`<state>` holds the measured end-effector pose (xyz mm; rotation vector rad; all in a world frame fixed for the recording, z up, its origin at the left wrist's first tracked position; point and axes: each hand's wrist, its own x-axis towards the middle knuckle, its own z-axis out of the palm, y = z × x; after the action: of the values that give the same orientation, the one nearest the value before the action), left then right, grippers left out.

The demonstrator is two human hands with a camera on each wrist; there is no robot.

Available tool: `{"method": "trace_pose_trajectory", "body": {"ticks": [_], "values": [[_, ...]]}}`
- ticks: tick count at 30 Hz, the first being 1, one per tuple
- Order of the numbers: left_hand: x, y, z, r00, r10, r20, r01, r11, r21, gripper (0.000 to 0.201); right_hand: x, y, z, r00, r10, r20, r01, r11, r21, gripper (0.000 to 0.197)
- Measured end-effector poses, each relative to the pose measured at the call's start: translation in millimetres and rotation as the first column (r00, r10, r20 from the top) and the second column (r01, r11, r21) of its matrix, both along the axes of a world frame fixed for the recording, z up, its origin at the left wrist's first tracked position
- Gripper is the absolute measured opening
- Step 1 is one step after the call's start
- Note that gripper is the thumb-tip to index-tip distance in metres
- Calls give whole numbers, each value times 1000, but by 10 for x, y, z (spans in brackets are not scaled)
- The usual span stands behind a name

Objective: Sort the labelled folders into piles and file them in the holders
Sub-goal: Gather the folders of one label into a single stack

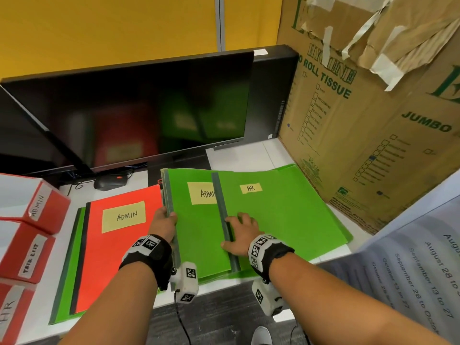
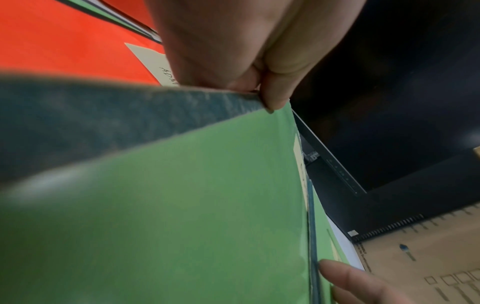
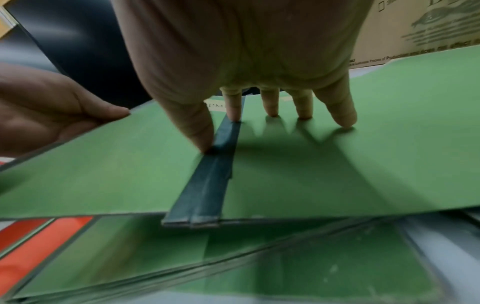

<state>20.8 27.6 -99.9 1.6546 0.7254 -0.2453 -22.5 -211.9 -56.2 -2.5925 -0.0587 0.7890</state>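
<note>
A green folder labelled ADMIN point(image 1: 196, 227) lies at the desk's middle, its dark spine edge pinched by my left hand point(image 1: 164, 224) point(image 2: 259, 90). Overlapping it on the right is a green folder labelled HR point(image 1: 281, 210), on top of more green folders. My right hand point(image 1: 242, 231) point(image 3: 259, 119) rests on the HR folder with spread, straight fingers; thumb and forefinger touch its dark spine point(image 3: 205, 185). To the left lies an orange folder labelled ADMIN point(image 1: 119, 245) atop a green pile. Red holders labelled ADMIN point(image 1: 37, 202), a second one point(image 1: 29, 257) and HR point(image 1: 10, 312) stand at the far left.
A dark monitor point(image 1: 129, 108) stands behind the folders, with a mouse point(image 1: 110, 181) beneath it. A large cardboard box point(image 1: 373, 108) walls the right side. A printed sheet point(image 1: 418, 265) hangs at the lower right. The desk's front edge runs just below my wrists.
</note>
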Motion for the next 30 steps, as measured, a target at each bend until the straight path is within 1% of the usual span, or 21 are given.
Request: {"method": "trace_pose_trajectory", "body": {"ticks": [2,5,7,10,13,15,17,18,19,20,21,23,25,26,28,30], "values": [[-21,6,60,1000,16,24,-16,1000,15,30,7,-5,-64,1000,-29,6,29,999,-26,74],[-66,37,159,1000,11,21,-12,999,46,40,27,-127,-147,996,-89,-11,87,990,-111,79],[-63,98,155,1000,22,19,-23,997,77,45,35,-258,-196,991,-126,-38,117,976,-183,80],[-114,143,263,998,48,30,-52,989,135,43,59,-399,-184,987,-108,-117,69,953,-295,81],[-175,170,352,995,78,60,-89,975,203,43,71,-437,-91,982,-123,-142,69,941,-332,81],[-214,192,419,993,98,70,-111,967,230,40,92,-419,-92,976,-158,-147,102,939,-329,73],[-252,238,463,993,86,76,-103,960,260,37,125,-361,-69,980,-190,-65,165,946,-277,50],[-264,275,467,995,76,69,-92,958,271,37,157,-316,-59,977,-215,-3,210,956,-206,40],[-284,304,482,996,64,64,-79,958,276,37,181,-253,-33,970,-238,43,241,964,-115,36],[-303,327,483,997,53,58,-68,957,281,36,200,-183,-3,965,-255,56,257,966,-29,35],[-326,352,483,997,41,60,-56,959,279,36,206,-102,33,962,-269,37,267,963,42,37],[-377,409,477,997,36,74,-54,964,261,36,201,47,91,962,-266,-58,271,955,118,52],[-434,454,486,994,50,99,-72,969,236,36,186,151,127,938,-313,-150,336,927,167,67],[-458,494,487,993,55,108,-78,970,230,36,180,192,120,925,-346,-154,371,910,185,69],[-502,585,520,992,58,115,-83,971,224,37,174,260,126,913,-391,-114,407,893,191,65],[-532,734,526,994,56,92,-80,959,273,38,178,341,149,907,-415,-73,421,890,174,60]]}}
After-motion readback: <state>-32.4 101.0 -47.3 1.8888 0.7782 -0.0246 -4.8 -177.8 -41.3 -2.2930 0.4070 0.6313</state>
